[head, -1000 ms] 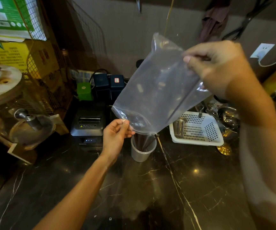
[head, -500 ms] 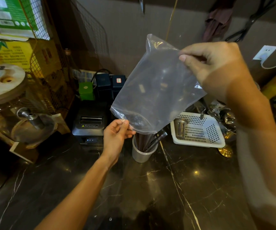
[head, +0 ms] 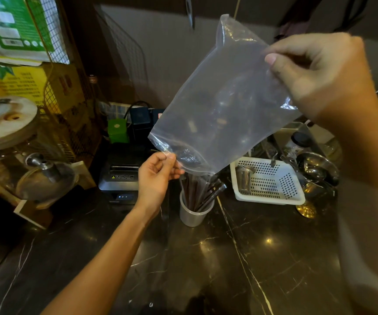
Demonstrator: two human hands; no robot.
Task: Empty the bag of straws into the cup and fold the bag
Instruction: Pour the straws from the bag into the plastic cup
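Note:
A clear plastic bag (head: 224,103) hangs upside down above a small metal cup (head: 193,212) on the dark marble counter. My right hand (head: 319,76) pinches the bag's upper end; my left hand (head: 157,176) pinches the edge of its open mouth at the bottom left. Several dark straws (head: 200,190) stand in the cup, leaning right, their tops just under the bag's mouth. The bag looks empty.
A white perforated basket (head: 272,185) with a metal strainer sits right of the cup, with steel bowls (head: 315,169) behind it. A receipt printer (head: 120,176) stands left of the cup. Jars and a wire rack (head: 54,92) crowd the left side.
The bag has lifted a little and the last straws have slid out of it into the cup. Both hands keep their pinches.

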